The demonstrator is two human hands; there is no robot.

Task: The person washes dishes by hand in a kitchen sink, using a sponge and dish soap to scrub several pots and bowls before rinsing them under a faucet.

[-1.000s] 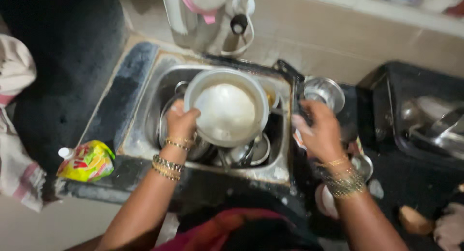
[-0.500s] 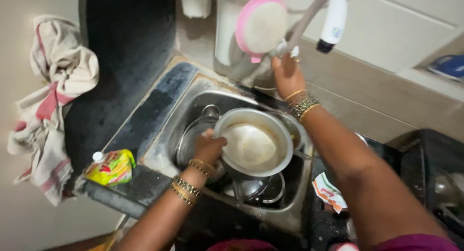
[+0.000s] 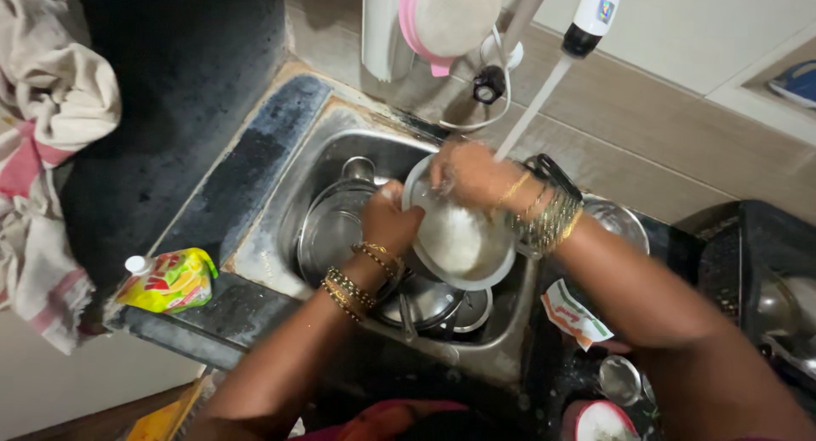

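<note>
Dark stone desk [image 3: 246,173] surrounds a steel sink [image 3: 340,152] set against a tiled wall; stacked steel pots [image 3: 331,228] and lids [image 3: 442,305] fill the basin. A round steel bowl [image 3: 459,241] is held tilted over the basin, above the stack, with its white inside facing up. Left hand [image 3: 389,220] is closed on the bowl's left rim, so that grip is firm and shut around the edge. Right hand [image 3: 472,173] is pressed on the upper rim and inner wall; it is motion-blurred, so whether its grip is closed on the rim or flat against it cannot be told. Water stream [image 3: 531,110] runs from the white tap nozzle [image 3: 591,16] and lands at the right hand, at the bowl's top edge. Judgement on doing the rinse well: the bowl should be kept tilted so water sheets across the inside and drains at the low rim into the basin, not onto the desk. The left grip is best kept as the fixed anchor while the bowl is turned under the stream, so that the whole rim is reached. The bowl is likely slippery when wet; a drop would land on the stacked pots. Bangles [image 3: 544,220] sit close to the rim and could catch it. Yellow soap pouch [image 3: 170,279] lies on the desk left of the sink, well apart. A small steel cup [image 3: 619,380] and a printed packet [image 3: 574,313] lie on the right desk.
</note>
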